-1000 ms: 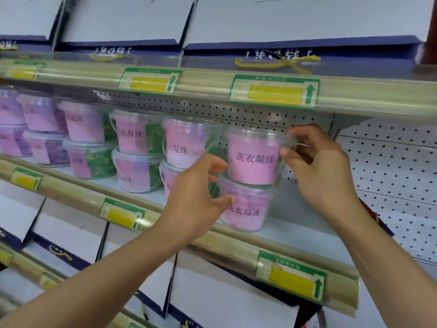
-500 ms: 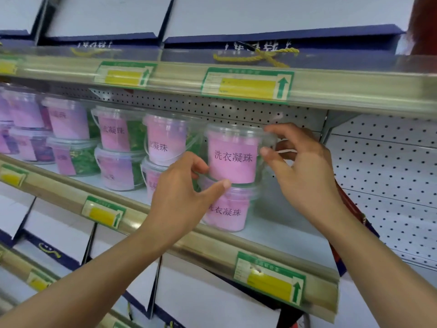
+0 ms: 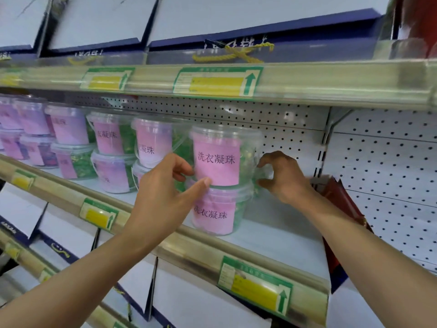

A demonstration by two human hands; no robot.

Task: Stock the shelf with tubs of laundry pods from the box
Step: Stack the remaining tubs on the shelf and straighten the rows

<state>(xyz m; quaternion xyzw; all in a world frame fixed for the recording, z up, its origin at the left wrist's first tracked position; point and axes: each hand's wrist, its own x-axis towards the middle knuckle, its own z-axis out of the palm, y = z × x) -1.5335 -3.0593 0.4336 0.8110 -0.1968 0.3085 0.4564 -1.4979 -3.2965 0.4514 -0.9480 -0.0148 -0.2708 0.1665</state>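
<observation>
**Top tub seated on the stack, right-hand grip being let go**

Lower down the tub's side is where the right hand (image 3: 281,178) is now found, against half a second ago when its fingers were hooked over the lid rim; thumb and fingers are curled at the clear wall near the base, and whether the plastic is actually pinched or merely brushed cannot be told from this angle. The left hand (image 3: 165,195) is kept at the front, thumb pressed at the seam where the upper tub (image 3: 220,157) is set on the lower tub (image 3: 212,211), fingers tucked round the left side of the upper one.

Both tubs are stacked at the right end of the row, on the middle shelf (image 3: 279,247), near its front rail. More stacked tubs (image 3: 111,150) are lined up to the left, just beside. The box is not in view.

Trouble is easily imagined from here. The upper tub is only perched on a lid, so a toppling could be caused by a hand drawn away while a finger is caught on the handle or rim. A nudge from the left thumb could skew the stack toward the open right side, where nothing is placed to stop it. The smooth plastic would likely slide rather than grip.
</observation>
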